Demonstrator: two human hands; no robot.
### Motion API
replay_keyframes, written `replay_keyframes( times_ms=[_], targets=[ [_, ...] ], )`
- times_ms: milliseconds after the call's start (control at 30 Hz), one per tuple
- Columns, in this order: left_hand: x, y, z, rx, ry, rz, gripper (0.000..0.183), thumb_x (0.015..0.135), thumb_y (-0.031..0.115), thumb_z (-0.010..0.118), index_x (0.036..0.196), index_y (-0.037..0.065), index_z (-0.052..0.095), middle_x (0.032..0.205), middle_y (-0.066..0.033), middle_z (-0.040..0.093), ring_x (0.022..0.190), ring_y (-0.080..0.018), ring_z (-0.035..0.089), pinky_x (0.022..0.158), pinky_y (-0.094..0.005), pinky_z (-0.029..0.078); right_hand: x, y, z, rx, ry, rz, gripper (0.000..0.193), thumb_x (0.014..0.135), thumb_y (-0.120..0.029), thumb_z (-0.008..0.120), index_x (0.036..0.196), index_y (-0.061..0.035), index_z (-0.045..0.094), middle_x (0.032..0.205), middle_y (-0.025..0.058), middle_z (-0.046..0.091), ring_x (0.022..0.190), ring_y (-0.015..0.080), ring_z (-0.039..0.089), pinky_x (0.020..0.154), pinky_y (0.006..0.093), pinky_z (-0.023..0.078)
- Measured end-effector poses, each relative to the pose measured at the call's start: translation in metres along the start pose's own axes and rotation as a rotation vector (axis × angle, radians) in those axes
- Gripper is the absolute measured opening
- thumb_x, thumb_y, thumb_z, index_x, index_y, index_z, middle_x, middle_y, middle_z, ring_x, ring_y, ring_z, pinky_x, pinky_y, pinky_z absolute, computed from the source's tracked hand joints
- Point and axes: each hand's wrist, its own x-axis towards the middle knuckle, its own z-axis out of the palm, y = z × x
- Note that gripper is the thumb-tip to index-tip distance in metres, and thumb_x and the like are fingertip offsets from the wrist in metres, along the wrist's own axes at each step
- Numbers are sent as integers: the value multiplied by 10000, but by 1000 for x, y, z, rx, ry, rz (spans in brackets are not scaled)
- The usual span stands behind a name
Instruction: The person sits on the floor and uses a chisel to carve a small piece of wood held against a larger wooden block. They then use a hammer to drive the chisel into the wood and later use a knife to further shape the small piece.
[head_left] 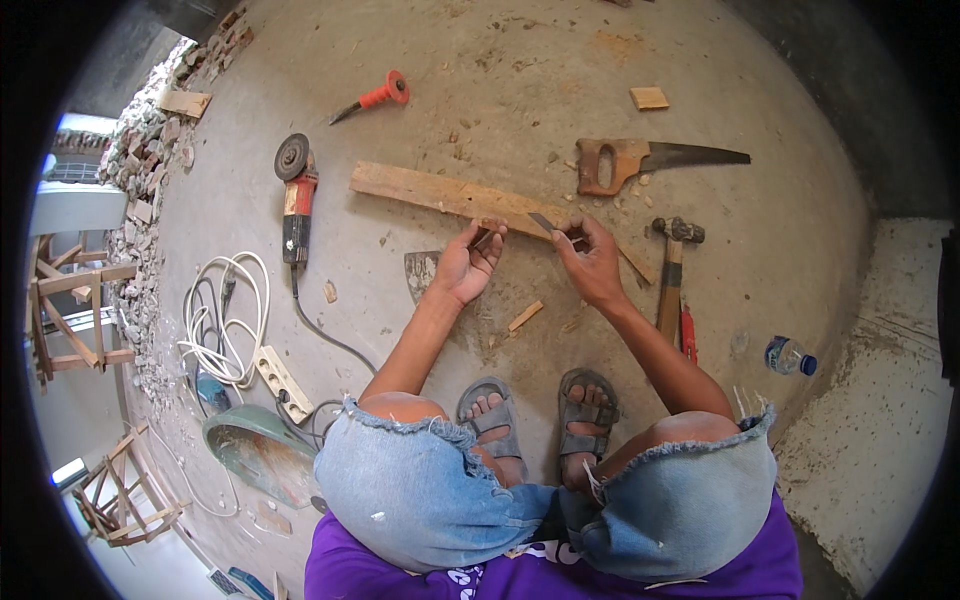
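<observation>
I squat over a long wooden plank (430, 190) lying on the concrete floor. My right hand (593, 265) pinches a thin, dark, flat blade-like strip (541, 221) above the plank's right end. Beside the plank's near edge, my left hand (468, 265) is turned palm up with curled fingers. Something small and brown seems to sit at its fingertips, too small to name. Partly behind the left wrist lies a grey flat metal blade (420, 272). A wood sliver (525, 316) rests on the floor between my forearms.
A handsaw (625, 162), a hammer (672, 270), a red tool (688, 333) and a water bottle (789, 356) lie to the right. On the left are an angle grinder (297, 205), a chisel with a red guard (378, 95), a power strip (282, 383) and a green basin (255, 450). Rubble (145, 190) lines the far left.
</observation>
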Motion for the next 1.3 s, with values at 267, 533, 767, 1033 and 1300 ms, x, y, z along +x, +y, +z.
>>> replay_keyframes(
  times_ms=[267,533,767,1033,1300],
  targets=[
    [-2,-12,-2,199,106,69,273,969,364,699,1045,118,608,896,-11,663,797,-145,673,649,-286,566,2,16,-7,-37,-28,71,158,936,-147,679,980,-11,610,838,39,616,764,104,576,710,293,484],
    [-23,-12,-13,214,170,130,283,978,406,591,1040,130,601,839,-3,611,771,-189,652,703,-366,561,-27,54,-12,-223,-191,88,231,929,-130,671,1122,-4,651,936,75,682,833,156,647,810,301,511],
    [-84,47,-70,1551,496,423,504,897,587,603,918,84,627,741,-108,660,761,-337,687,709,-456,531,-36,58,-15,-320,-317,90,175,934,-105,632,1041,21,687,874,61,674,815,129,612,787,304,499],
    [-128,22,-103,2043,642,304,654,809,605,702,1080,16,617,962,-202,713,943,-410,681,798,-509,506,-41,52,13,-314,-405,39,158,930,-76,633,1036,23,694,875,90,702,825,154,648,788,316,511],
    [-96,24,-132,1524,523,631,517,847,535,722,811,20,717,737,-201,690,704,-335,676,680,-449,516,-33,65,20,-286,-498,-78,218,889,-166,676,1035,-9,715,928,114,717,846,194,660,794,340,525]
  ],
)
